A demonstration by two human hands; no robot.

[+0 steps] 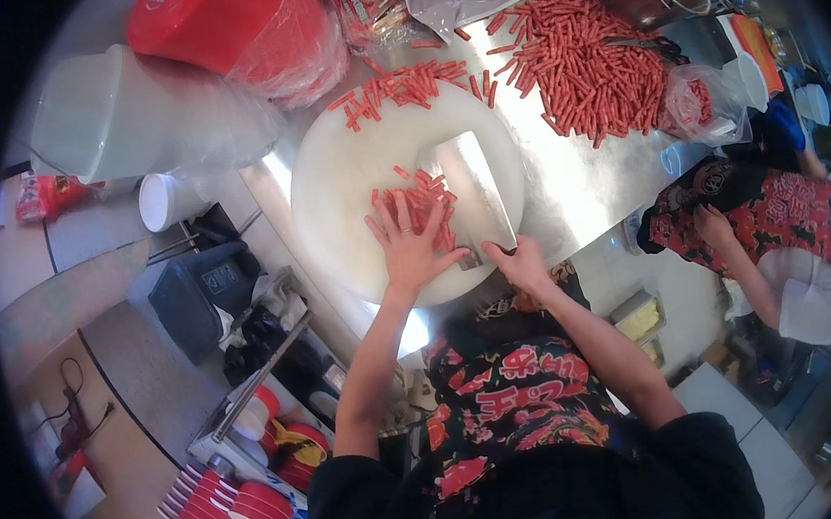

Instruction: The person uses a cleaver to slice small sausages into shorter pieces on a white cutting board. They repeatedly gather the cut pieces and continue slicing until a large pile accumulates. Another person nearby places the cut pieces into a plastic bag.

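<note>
On a round white cutting board [330,193], my left hand [415,252] lies spread with its fingertips on a small pile of short red sausage pieces [414,199]. A ring is on one finger. My right hand [522,262] grips the handle of a wide cleaver [472,182]. Its bright blade lies nearly flat over the board, just right of the pile, and the blade's left side meets some of the pieces. More red sausage sticks [402,88] lie along the board's far edge.
A big heap of red sausage sticks [590,63] covers the steel table [565,204] at the back right, with scissors [636,43] on it. Beside it is a plastic bag [707,108]. Red [251,31] and white [148,112] tubs stand back left. A co-worker [772,231] is at right.
</note>
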